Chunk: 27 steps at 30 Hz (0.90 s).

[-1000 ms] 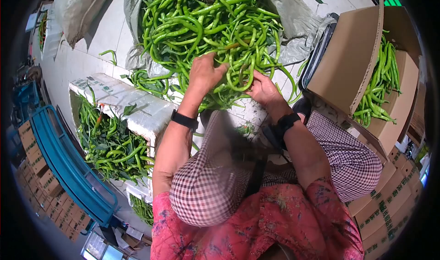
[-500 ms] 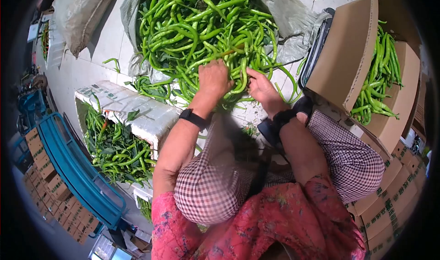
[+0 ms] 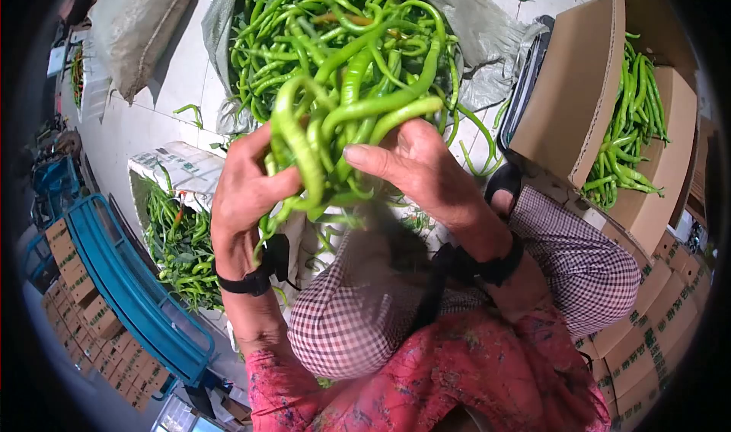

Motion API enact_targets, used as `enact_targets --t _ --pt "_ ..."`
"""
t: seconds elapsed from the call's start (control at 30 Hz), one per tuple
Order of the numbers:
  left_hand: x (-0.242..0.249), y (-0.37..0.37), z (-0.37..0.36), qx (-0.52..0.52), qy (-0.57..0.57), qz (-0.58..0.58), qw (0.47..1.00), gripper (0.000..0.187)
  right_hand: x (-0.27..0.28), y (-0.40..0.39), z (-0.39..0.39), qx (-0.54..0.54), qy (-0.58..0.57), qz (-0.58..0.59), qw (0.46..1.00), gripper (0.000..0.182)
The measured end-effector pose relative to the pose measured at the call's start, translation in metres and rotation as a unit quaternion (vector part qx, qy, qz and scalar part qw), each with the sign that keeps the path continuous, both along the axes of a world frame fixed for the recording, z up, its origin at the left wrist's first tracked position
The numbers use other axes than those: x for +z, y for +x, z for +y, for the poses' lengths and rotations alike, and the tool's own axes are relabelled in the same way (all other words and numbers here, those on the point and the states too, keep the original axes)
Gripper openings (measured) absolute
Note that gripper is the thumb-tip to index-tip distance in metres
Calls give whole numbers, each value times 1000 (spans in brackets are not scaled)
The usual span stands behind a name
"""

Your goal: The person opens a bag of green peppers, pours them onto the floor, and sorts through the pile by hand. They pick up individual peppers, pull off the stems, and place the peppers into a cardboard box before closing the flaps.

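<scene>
A bunch of long, curled green peppers (image 3: pixel 350 104) is held up between both hands, above the front of the pepper heap. My left hand (image 3: pixel 255 177) has its fingers wrapped round the bunch from the left side. On the right side my right hand (image 3: pixel 419 169) grips the same bunch, its thumb lying across the peppers. Behind them a large heap of green peppers (image 3: pixel 266 32) spills from an open whitish sack (image 3: pixel 464 20). Some fingertips are hidden behind the bunch.
A foam box (image 3: pixel 179 165) with peppers and leaves stands at the left. At the right an open cardboard box (image 3: pixel 567 89) contains straighter green peppers (image 3: pixel 628 127). A full sack (image 3: pixel 141 24) stands upper left, a blue cart (image 3: pixel 133 280) lower left, and stacked cartons (image 3: pixel 640 340) lower right.
Both hands have risen from the heap towards the camera, lifting a bunch of peppers. My left hand has also moved left, and its fingers now wrap round the bunch.
</scene>
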State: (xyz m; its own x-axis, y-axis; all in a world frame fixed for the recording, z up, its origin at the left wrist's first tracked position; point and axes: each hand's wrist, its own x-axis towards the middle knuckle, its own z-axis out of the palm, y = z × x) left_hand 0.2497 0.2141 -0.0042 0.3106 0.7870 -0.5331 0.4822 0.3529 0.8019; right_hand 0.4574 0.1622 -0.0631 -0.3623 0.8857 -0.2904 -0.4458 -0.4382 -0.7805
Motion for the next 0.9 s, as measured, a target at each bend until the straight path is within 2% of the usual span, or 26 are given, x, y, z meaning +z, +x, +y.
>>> enact_targets --t 0.03,0.1,0.13,0.17,0.2,0.23,0.3,0.37,0.43,0.47,0.5,0.57,0.63,0.67,0.7,0.77,0.8,0.87,0.9 --pt "-15 -14 -8 48 19 -114 992 53 -5 0 3 1 5 -2 1000 40" --pt "-49 -28 -11 52 23 -34 998 51 -34 -6 -2 -71 26 33 997 36" --pt "-68 -32 -10 26 16 26 999 53 -59 -12 -8 -163 -7 -21 986 31" --pt "-90 -33 -14 48 -30 13 998 57 -88 -17 -10 -196 -13 102 975 27" --pt "-113 -26 -24 99 -27 -65 993 51 -122 -23 -17 -231 -52 125 964 27" --pt "-128 -23 -31 133 -67 -78 986 50 -148 -22 -25 -184 -161 83 966 27" --pt "-166 -35 -46 146 -75 -62 984 52 -165 -22 -39 -199 -117 106 967 27" --pt "-165 -42 -49 119 -90 -51 988 54 -171 -16 -43 -181 -110 129 969 33" --pt "-163 -44 -59 121 64 19 990 50 -178 -5 -50 -163 -108 150 969 40" --pt "-147 -36 -62 81 183 153 968 47 -182 1 -48 -112 -94 69 987 40" --pt "-129 -27 -67 80 253 199 943 46 -186 3 -47 -60 -79 -11 995 41" --pt "-110 -12 -69 63 322 171 929 54 -165 5 -40 -27 -51 -48 997 48" --pt "-105 10 -74 -10 319 179 931 70 -164 3 -37 -48 -149 64 986 50" --pt "-111 18 -74 -66 306 199 929 86 -171 4 -36 -27 -84 59 994 50" --pt "-121 24 -75 -116 326 225 911 89 -176 3 -37 -26 -84 60 994 50" --pt "-137 34 -71 -142 333 304 881 82 -164 0 -32 -10 -122 77 989 50" --pt "-141 39 -66 -143 334 303 881 82 -158 -2 -31 -16 -157 38 987 47" --pt "-149 45 -51 -173 190 365 895 71 -147 -5 -28 -8 -123 30 992 45" --pt "-163 41 -52 -173 189 365 895 71 -145 -7 -29 3 -94 23 995 44"
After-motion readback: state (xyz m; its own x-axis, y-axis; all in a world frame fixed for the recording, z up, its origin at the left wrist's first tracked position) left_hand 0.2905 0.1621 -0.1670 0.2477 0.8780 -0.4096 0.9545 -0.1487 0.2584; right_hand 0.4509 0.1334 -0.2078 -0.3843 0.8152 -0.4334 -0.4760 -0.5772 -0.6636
